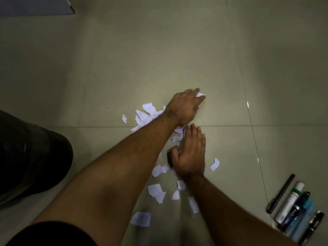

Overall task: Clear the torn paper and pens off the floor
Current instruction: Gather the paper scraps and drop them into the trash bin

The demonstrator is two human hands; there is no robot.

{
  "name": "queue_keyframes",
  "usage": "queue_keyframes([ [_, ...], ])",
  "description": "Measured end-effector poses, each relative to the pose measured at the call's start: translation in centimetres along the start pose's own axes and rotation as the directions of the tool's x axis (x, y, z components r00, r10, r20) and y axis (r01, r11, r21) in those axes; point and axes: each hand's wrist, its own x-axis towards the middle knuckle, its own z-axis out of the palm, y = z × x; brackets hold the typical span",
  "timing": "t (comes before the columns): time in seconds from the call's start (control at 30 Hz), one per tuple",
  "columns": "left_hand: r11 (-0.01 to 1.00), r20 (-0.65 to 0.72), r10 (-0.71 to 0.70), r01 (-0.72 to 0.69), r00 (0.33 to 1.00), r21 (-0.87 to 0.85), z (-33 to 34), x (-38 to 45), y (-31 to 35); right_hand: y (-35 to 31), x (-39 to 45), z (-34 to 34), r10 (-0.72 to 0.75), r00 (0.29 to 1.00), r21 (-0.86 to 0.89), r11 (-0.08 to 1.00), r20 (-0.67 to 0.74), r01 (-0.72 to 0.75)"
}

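Observation:
Several torn white paper scraps (147,114) lie scattered on the pale tiled floor (177,50), from mid-frame down toward me. My left hand (184,107) reaches across to the far side of the pile, and its fingertips pinch a small paper scrap (200,94). My right hand (190,153) lies flat, palm down, fingers together, over scraps in the middle of the pile; nothing is gripped in it. A single scrap (214,164) lies just right of that hand. Several pens and markers (294,208) lie side by side at the lower right.
A dark-clothed knee (30,157) fills the left edge. A dark sleeve (53,235) shows at the bottom left. A grey flat object's corner (35,5) sits at the top left. Tile joints cross the floor.

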Motion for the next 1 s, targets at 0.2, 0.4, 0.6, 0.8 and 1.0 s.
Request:
queue_keyframes([
  [0.2, 0.995, -0.013, -0.054, 0.055, 0.998, 0.08, 0.2, -5.1, -3.4, 0.1, 0.0, -0.4, -0.008, 1.0, 0.017, 1.0, 0.013, 0.008],
  [0.4, 0.99, -0.137, -0.125, 0.132, 0.983, 0.047, -1.2, -12.4, -2.8, 0.1, 0.0, -0.5, -0.03, 0.998, -0.008, 1.0, 0.057, 0.03],
  [0.6, 0.975, 0.055, -0.193, 0.185, 0.98, 0.12, -0.6, -13.0, -2.3, 0.3, -0.2, -0.6, -0.049, 0.996, -0.01, 0.999, 0.069, 0.05],
  [0.8, 0.891, -0.228, -0.418, 0.446, 0.88, 0.089, -0.3, -15.2, -1.9, 0.2, 0.0, -0.6, -0.063, 0.995, 0.006, 0.998, 0.076, 0.063],
  [1.0, 0.755, -0.054, -0.656, 0.656, 0.753, -0.028, 0.2, -15.7, -3.4, 0.4, 0.1, -0.7, -0.078, 0.993, -0.01, 0.997, 0.083, 0.079],
])
